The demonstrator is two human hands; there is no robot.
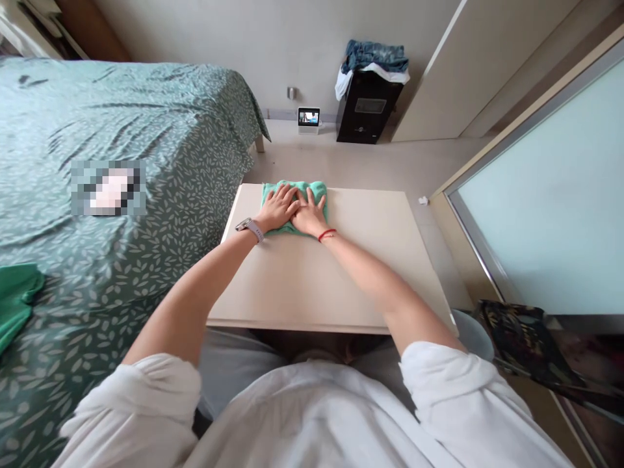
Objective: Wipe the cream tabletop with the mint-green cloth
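A green cloth [316, 188] lies bunched at the far left part of a small cream-coloured table [302, 286]. Both my hands press flat on top of it, side by side and partly overlapping at the fingers. My left hand [277, 208], with a watch on the wrist, has its fingers stretched out over the left half of the cloth. Over the right half, my right hand [309, 216] has its fingers spread; a red cord circles that wrist. The cloth shows around the fingertips and below the palms.
A bed with a green leaf-patterned sheet [185, 162] stands on the left, with another green fabric [17, 302] and a blurred-out object on it. Beyond the table are a small screen [309, 119] and a black cabinet [363, 110] topped with jeans [375, 55]. A frosted glass panel [550, 182] borders the right.
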